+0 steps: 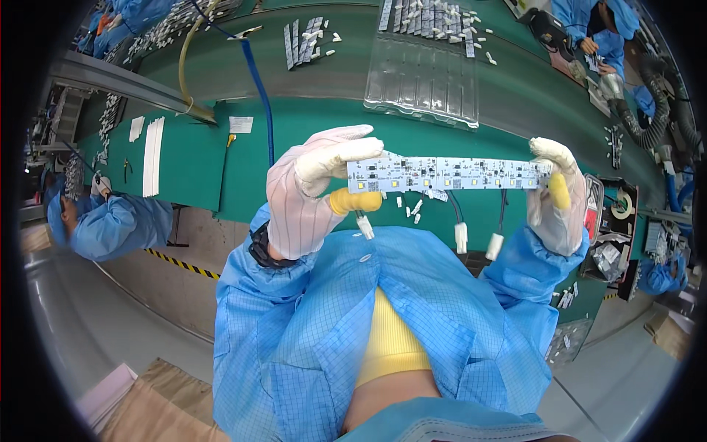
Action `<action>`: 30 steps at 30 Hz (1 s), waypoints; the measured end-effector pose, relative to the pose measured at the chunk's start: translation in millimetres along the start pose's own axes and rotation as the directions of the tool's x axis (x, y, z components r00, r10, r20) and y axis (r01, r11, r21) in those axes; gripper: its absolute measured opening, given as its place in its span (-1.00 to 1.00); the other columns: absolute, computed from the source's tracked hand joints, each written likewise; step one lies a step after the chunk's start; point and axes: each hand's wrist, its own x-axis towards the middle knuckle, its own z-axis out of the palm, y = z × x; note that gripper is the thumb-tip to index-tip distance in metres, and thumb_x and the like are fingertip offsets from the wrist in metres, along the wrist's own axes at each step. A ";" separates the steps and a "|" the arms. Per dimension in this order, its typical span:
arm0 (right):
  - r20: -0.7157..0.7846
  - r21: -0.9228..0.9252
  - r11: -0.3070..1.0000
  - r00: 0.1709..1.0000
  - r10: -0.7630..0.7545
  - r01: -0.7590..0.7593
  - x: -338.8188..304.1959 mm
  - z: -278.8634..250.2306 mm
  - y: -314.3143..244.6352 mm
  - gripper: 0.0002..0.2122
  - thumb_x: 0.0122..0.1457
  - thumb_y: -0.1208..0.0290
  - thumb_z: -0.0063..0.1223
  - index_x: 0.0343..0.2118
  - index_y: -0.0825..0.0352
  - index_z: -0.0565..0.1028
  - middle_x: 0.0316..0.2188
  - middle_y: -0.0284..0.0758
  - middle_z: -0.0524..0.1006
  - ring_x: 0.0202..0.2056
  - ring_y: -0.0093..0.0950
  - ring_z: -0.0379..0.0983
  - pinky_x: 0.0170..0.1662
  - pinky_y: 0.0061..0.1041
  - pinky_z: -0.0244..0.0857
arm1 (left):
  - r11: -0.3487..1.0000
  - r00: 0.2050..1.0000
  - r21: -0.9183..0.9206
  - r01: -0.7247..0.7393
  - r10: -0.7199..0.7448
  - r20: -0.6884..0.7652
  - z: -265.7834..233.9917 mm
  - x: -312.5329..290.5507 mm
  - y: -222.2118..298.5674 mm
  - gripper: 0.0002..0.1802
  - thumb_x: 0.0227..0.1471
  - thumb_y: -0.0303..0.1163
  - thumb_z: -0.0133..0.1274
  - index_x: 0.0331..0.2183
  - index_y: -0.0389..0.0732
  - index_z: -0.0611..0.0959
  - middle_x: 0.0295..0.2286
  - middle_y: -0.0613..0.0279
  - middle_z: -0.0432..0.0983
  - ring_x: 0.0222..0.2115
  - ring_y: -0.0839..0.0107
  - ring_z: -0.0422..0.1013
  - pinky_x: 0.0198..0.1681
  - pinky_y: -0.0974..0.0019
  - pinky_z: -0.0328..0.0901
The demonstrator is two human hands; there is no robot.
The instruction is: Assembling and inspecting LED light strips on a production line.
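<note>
A long white LED circuit board (449, 173) is held up level in front of my chest, its face with small yellow LEDs and dark components toward me. My left hand (313, 177), in a striped white glove with a yellow thumb cover, pinches its left end. At the other end, my right hand (557, 195), gloved likewise, grips the board between thumb and fingers. Dark wires with white plug connectors (461, 237) dangle below the board's lower edge. Behind it, several small white connectors (414, 210) lie on the green mat (317, 118).
Beyond the mat, a clear plastic tray (420, 88) and piles of boards (427, 18) sit on the green conveyor (339, 66). A blue hose (256, 96) hangs at left. White strips (152, 156) lie farther left. A bin (615, 221) stands at right. Co-workers in blue (125, 225) sit nearby.
</note>
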 end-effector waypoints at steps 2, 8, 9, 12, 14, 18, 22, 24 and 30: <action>0.128 0.052 0.998 0.991 -0.031 0.024 1.2 -10.0 3.8 -0.58 0.14 0.41 0.07 0.01 0.49 0.27 -0.51 -0.23 0.48 -0.74 -0.66 0.31 -0.62 -0.74 0.18 | 1.000 0.998 0.023 -0.002 0.003 -0.069 -1.6 5.0 -1.5 -0.50 -0.34 -0.34 0.31 -0.23 -0.24 0.61 -0.41 0.17 0.59 -0.20 0.24 0.48 -0.17 0.28 0.37; 0.044 0.041 0.999 0.999 -0.018 0.017 -5.9 4.4 -7.8 -0.54 0.13 0.39 0.06 0.02 0.55 0.23 -0.48 -0.19 0.50 -0.79 -0.69 0.27 -0.70 -0.77 0.12 | 0.975 0.982 0.168 -0.145 0.162 -0.096 -4.7 5.2 1.4 -0.52 -0.36 -0.27 0.29 -0.27 -0.21 0.64 -0.42 0.18 0.59 -0.26 0.21 0.50 -0.16 0.23 0.37; 0.046 0.040 0.999 0.999 -0.015 0.013 -5.7 2.0 -8.0 -0.54 0.13 0.39 0.06 0.02 0.55 0.23 -0.48 -0.19 0.50 -0.79 -0.69 0.27 -0.70 -0.77 0.12 | 0.982 0.987 0.136 -0.130 0.141 -0.076 -5.8 4.9 2.0 -0.58 -0.21 -0.25 0.22 -0.26 -0.27 0.61 -0.41 0.12 0.58 -0.29 0.23 0.49 -0.09 0.12 0.32; 0.072 -0.011 1.000 0.997 -0.017 0.018 -4.7 -4.8 -7.1 -0.57 0.13 0.43 0.02 0.00 0.58 0.24 -0.45 -0.15 0.51 -0.80 -0.70 0.27 -0.76 -0.84 0.03 | 0.987 0.990 0.098 -0.128 0.133 -0.044 -9.2 8.2 1.1 -0.60 -0.08 -0.20 0.15 -0.27 -0.33 0.59 -0.41 0.05 0.57 -0.32 0.24 0.49 -0.02 0.01 0.27; 0.082 0.016 1.000 0.997 -0.008 0.006 -3.9 -3.3 -8.0 -0.57 0.13 0.43 0.02 0.00 0.57 0.24 -0.46 -0.15 0.51 -0.79 -0.69 0.28 -0.76 -0.83 0.04 | 0.985 0.989 0.088 -0.145 0.148 -0.025 -10.1 9.9 0.8 -0.58 -0.09 -0.16 0.15 -0.29 -0.33 0.60 -0.41 0.05 0.57 -0.32 0.24 0.49 -0.01 0.00 0.27; 0.121 0.119 0.992 0.992 0.031 -0.046 -6.2 0.6 -10.6 -0.58 0.12 0.46 0.04 -0.01 0.56 0.25 -0.43 -0.14 0.51 -0.79 -0.68 0.29 -0.74 -0.80 0.09 | 0.976 0.984 0.147 -0.162 0.170 -0.044 -11.3 9.3 -4.2 -0.59 -0.10 -0.20 0.15 -0.30 -0.35 0.60 -0.40 -0.01 0.56 -0.30 0.22 0.48 0.00 -0.03 0.25; 0.145 0.101 0.990 0.983 -0.112 0.098 -3.6 8.6 -6.3 -0.56 0.07 0.41 0.12 -0.03 0.51 0.28 -0.35 -0.14 0.50 -0.81 -0.69 0.26 -0.76 -0.82 0.08 | 0.963 0.954 0.044 -0.268 0.271 -0.131 -13.2 8.9 -14.3 -0.59 -0.23 -0.32 0.22 -0.29 -0.34 0.61 -0.36 -0.04 0.55 -0.28 0.16 0.49 -0.01 -0.07 0.26; 0.072 0.016 0.996 0.994 -0.084 0.083 -4.4 12.3 -11.8 -0.52 0.04 0.36 0.14 -0.05 0.56 0.27 -0.41 -0.14 0.51 -0.82 -0.71 0.24 -0.78 -0.81 0.05 | 0.982 0.960 0.014 -0.188 0.187 -0.208 -12.4 5.0 -17.0 -0.62 -0.22 -0.37 0.20 -0.27 -0.35 0.61 -0.35 -0.04 0.54 -0.24 0.19 0.47 0.03 -0.08 0.22; 0.281 0.001 1.000 0.959 0.014 -0.015 0.9 6.6 -14.4 -0.47 0.09 0.22 0.12 -0.07 0.61 0.26 -0.45 -0.10 0.51 -0.80 -0.70 0.30 -0.80 -0.87 0.08 | 0.997 0.972 0.072 -0.005 0.021 -0.235 -13.7 5.2 -10.0 -0.65 -0.16 -0.36 0.14 -0.29 -0.36 0.61 -0.35 0.00 0.55 -0.24 0.25 0.47 0.09 -0.04 0.18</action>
